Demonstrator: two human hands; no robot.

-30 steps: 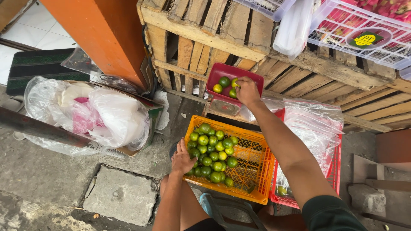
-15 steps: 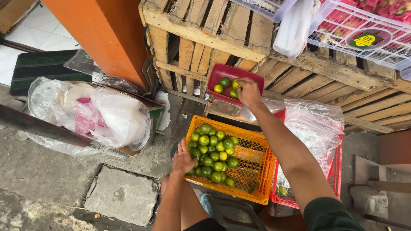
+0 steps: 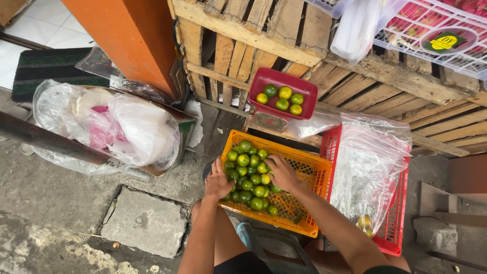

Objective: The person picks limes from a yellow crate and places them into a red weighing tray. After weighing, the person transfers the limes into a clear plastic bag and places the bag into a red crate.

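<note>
An orange plastic crate on the ground holds a pile of green and yellowish limes. My left hand rests on the crate's near left rim, fingers spread over the limes. Over the pile's right side, my right hand reaches down among the limes; whether it grips one I cannot tell. Above the crate, a red tray on a small scale holds several limes.
Wooden pallets stand behind the scale. A red crate lined with a clear plastic bag sits to the right. Plastic bags in a box lie left, beside an orange post. White baskets hang top right.
My right hand has come down from the red tray on the scale to the limes in the orange crate. My left hand has stayed at the crate's rim.
</note>
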